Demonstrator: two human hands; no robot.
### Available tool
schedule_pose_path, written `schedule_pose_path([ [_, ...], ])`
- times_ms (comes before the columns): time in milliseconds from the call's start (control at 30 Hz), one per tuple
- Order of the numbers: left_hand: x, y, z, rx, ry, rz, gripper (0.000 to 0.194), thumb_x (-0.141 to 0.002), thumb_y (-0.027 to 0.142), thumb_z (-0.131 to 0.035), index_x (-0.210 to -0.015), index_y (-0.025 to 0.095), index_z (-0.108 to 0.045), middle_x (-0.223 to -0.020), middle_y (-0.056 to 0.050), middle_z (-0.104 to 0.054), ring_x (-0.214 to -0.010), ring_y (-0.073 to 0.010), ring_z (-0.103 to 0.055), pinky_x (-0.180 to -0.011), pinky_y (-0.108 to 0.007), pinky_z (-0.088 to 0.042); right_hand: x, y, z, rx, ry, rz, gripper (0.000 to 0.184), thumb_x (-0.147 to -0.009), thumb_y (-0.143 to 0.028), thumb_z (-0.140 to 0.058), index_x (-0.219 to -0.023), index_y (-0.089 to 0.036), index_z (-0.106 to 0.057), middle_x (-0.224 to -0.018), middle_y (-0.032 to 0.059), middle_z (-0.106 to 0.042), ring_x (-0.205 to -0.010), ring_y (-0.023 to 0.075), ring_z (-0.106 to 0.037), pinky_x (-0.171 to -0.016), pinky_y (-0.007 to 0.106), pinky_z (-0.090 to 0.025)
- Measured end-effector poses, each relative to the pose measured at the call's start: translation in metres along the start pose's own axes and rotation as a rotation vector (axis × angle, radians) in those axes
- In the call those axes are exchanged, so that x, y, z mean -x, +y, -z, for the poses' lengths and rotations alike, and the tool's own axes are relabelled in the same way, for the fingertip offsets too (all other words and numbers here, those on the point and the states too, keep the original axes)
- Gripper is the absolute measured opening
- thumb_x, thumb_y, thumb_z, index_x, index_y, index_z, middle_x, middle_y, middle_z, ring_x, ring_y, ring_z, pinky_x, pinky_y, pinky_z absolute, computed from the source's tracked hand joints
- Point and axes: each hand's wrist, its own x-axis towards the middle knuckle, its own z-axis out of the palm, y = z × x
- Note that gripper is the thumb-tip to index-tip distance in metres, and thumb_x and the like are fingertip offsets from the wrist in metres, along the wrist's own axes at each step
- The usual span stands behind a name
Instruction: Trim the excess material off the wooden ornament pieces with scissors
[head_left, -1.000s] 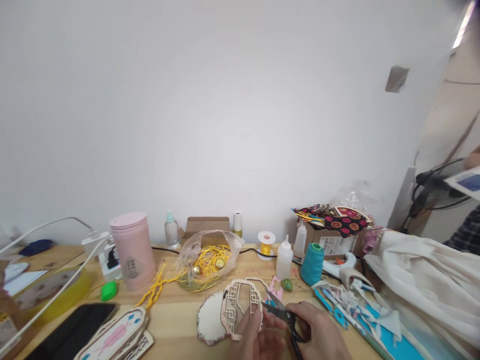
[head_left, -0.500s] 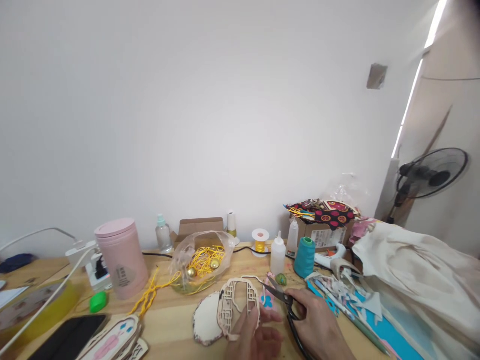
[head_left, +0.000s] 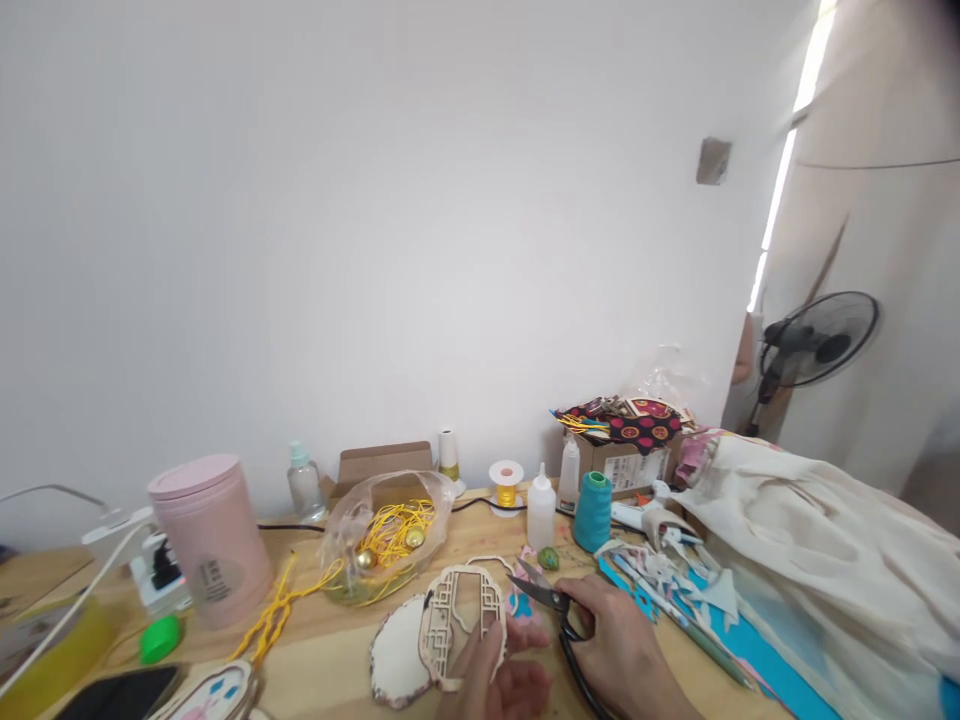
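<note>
My left hand (head_left: 499, 675) grips a pale wooden lattice frame (head_left: 437, 640) by its right side, thumb on the front. A white oval panel with a patterned edge (head_left: 401, 655) lies just left of that frame, partly behind it. Behind the frame shows a thin wooden outline piece (head_left: 480, 562). My right hand (head_left: 619, 640) is closed around black-handled scissors (head_left: 564, 615), their blades parted and pointing up-left towards the frame. Under the blade tips lies a pink and blue cut piece (head_left: 521, 605). A small green ball (head_left: 548, 558) sits just beyond the blades.
Behind the hands stand a white squeeze bottle (head_left: 541, 510), a teal thread cone (head_left: 593, 512) and a yellow thread spool (head_left: 506, 490). A plastic bag of yellow cords (head_left: 397, 530) and a pink canister (head_left: 214, 545) are leftward. White cloth (head_left: 795, 540) covers the right side.
The view has turned slightly right, so everything sits further left. A person's arm now shows by the fan. Both hands keep nearly the same hold on the frame and scissors.
</note>
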Motion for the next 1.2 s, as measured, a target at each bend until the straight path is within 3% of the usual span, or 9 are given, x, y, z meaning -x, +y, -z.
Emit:
schedule_pose_path([
  [167, 0.001, 0.002, -0.001, 0.005, 0.009, 0.010, 0.031, -0.055, 0.042, -0.071, -0.067, 0.016, -0.062, -0.073, -0.005, -0.069, -0.054, -0.0151, -0.060, -0.057, -0.029, -0.045, 0.002, 0.000, -0.002, -0.003, 0.017, 0.011, 0.041, -0.059, -0.011, -0.043, -0.090, -0.025, -0.065, -0.081, 0.0015, -0.065, -0.078, 0.0172, -0.058, -0.066, 0.024, -0.041],
  [300, 0.003, 0.002, -0.003, -0.024, -0.007, -0.003, 0.031, -0.056, 0.044, -0.070, -0.067, 0.016, -0.063, -0.073, -0.004, -0.069, -0.055, -0.0150, -0.060, -0.059, -0.029, -0.045, 0.000, 0.002, 0.001, -0.063, 0.036, 0.013, 0.040, -0.059, -0.010, -0.044, -0.091, -0.023, -0.065, -0.071, 0.0013, -0.063, -0.067, 0.0161, -0.056, -0.061, 0.024, -0.040],
  [467, 0.003, -0.001, -0.005, -0.157, -0.078, -0.021, 0.031, -0.059, 0.044, -0.069, -0.071, 0.015, -0.065, -0.064, -0.003, -0.067, -0.051, -0.0116, -0.056, -0.054, -0.024, -0.041, -0.003, -0.008, 0.007, -0.446, 0.080, -0.008, 0.029, -0.073, -0.023, -0.046, -0.098, -0.018, -0.060, -0.079, 0.0026, -0.062, -0.070, 0.0157, -0.056, -0.065, 0.025, -0.044],
  [600, 0.001, -0.001, -0.004, -0.256, -0.157, -0.030, 0.030, -0.060, 0.043, -0.068, -0.067, 0.015, -0.067, -0.055, -0.003, -0.066, -0.048, -0.0106, -0.054, -0.050, -0.022, -0.036, -0.004, -0.021, 0.001, -0.751, -0.053, 0.039, 0.032, -0.076, -0.030, -0.048, -0.105, -0.016, -0.055, -0.076, 0.0013, -0.060, -0.068, 0.0143, -0.057, -0.062, 0.023, -0.045],
  [700, 0.001, 0.000, -0.003, -0.340, -0.195, -0.078, 0.030, -0.063, 0.045, -0.065, -0.065, 0.015, -0.066, -0.051, -0.002, -0.065, -0.046, -0.0103, -0.052, -0.049, -0.022, -0.033, -0.005, -0.023, -0.005, -0.718, -0.102, 0.110, 0.026, -0.074, -0.026, -0.051, -0.098, -0.017, -0.057, -0.070, -0.0003, -0.058, -0.063, 0.0131, -0.055, -0.058, 0.022, -0.044],
  [900, 0.003, 0.002, -0.001, -0.378, -0.116, -0.124, 0.037, -0.060, 0.049, -0.064, -0.068, 0.013, -0.064, -0.050, -0.003, -0.065, -0.042, -0.0112, -0.051, -0.047, -0.023, -0.035, -0.022, -0.015, 0.006, -0.607, 0.062, 0.124, 0.017, -0.074, -0.019, -0.046, -0.089, -0.016, -0.055, -0.065, -0.0005, -0.054, -0.060, 0.0131, -0.052, -0.056, 0.023, -0.042],
  [1067, 0.001, 0.002, 0.000, -0.376, -0.088, -0.106, 0.036, -0.058, 0.049, -0.065, -0.064, 0.014, -0.063, -0.045, -0.002, -0.064, -0.039, -0.0100, -0.049, -0.043, -0.021, -0.033, -0.025, -0.020, 0.000, -0.748, -0.128, 0.143, 0.015, -0.073, -0.018, -0.050, -0.087, -0.017, -0.054, -0.068, -0.0003, -0.055, -0.059, 0.0122, -0.052, -0.055, 0.022, -0.042],
  [1200, 0.000, -0.002, 0.002, -0.433, -0.062, -0.087, 0.035, -0.059, 0.050, -0.064, -0.065, 0.016, -0.064, -0.042, -0.002, -0.061, -0.036, -0.0099, -0.046, -0.038, -0.021, -0.027, -0.014, -0.023, -0.012, -0.683, -0.109, 0.177, 0.017, -0.074, -0.018, -0.050, -0.090, -0.019, -0.057, -0.063, -0.0025, -0.052, -0.055, 0.0104, -0.048, -0.051, 0.020, -0.039],
])
